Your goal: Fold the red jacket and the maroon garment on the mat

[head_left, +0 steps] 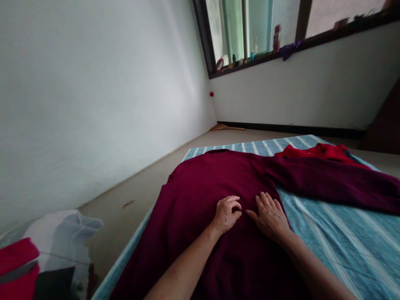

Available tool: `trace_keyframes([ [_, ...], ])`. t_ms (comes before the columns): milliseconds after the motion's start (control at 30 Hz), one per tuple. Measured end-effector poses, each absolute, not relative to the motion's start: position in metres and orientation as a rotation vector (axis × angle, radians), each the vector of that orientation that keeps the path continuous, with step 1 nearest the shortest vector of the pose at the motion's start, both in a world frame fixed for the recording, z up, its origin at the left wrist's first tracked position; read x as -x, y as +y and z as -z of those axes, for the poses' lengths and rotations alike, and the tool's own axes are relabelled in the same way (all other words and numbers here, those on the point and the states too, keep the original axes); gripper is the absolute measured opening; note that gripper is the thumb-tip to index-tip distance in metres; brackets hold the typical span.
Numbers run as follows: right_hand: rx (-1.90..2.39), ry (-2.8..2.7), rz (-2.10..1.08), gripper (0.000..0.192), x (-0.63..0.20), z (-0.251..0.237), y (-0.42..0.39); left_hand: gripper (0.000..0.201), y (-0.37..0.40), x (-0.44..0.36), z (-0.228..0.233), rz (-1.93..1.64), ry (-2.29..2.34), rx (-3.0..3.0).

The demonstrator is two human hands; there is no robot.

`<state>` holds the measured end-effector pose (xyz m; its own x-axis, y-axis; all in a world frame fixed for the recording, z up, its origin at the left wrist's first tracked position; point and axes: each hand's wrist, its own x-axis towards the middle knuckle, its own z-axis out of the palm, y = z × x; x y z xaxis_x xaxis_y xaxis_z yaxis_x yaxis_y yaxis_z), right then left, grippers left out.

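A dark maroon long-sleeved top (pixel 200 187) lies spread out on a blue striped sheet (pixel 343 237), its collar end away from me. One sleeve stretches to the right across the sheet. My left hand (pixel 227 213) rests on the middle of the top, fingers bent and thumb apart from them, with no cloth visibly gripped. Just to its right, my right hand (pixel 269 213) lies flat on the same cloth near the garment's side edge, fingers stretched out. The lower part of the top is dark and partly behind my forearms.
A bright red garment (pixel 325 151) lies beyond the right sleeve. At lower left are white translucent plastic (pixel 62 229) and red cloth (pixel 18 258). A broom (pixel 229 127) is on the floor in the corner. A bottle (pixel 277 38) and small mirror (pixel 219 64) stand on the windowsill.
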<state>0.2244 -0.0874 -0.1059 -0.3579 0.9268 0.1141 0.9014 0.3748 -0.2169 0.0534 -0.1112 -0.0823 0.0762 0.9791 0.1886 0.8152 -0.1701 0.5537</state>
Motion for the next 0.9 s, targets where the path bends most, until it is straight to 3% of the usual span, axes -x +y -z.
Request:
trace_keyframes([
  [267, 1.628, -2.425, -0.164, 0.066, -0.2247, 0.1064, -0.0871, 0.023, -0.1098, -0.0540, 0.0848, -0.802, 1.810, -2.060],
  [900, 1.598, -2.394, -0.169, 0.062, -0.2249, 0.1024, -0.0884, 0.015, -0.1051, -0.0533, 0.0791, -0.729, 1.905, -2.026],
])
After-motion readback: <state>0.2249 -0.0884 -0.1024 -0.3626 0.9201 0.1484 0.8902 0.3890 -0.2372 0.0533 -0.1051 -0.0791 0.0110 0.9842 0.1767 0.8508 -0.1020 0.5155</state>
